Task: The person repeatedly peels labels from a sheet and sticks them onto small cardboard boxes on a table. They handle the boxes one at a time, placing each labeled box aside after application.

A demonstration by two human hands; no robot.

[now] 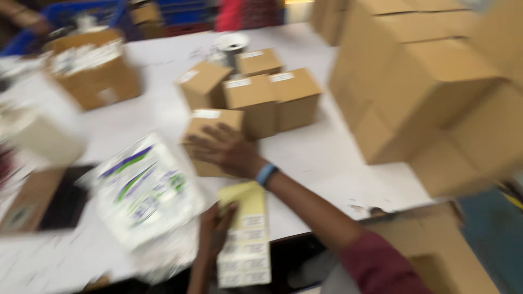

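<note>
One small brown box (210, 142) with white label, mid-table, under my open right hand (226, 149). Left hand (215, 228) grips label sheet (245, 239) at table (327, 158) edge. Bare tabletop right of box.

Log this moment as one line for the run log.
right hand flat on small cardboard box | left hand holds yellow label sheet | white table | view blurred
</note>
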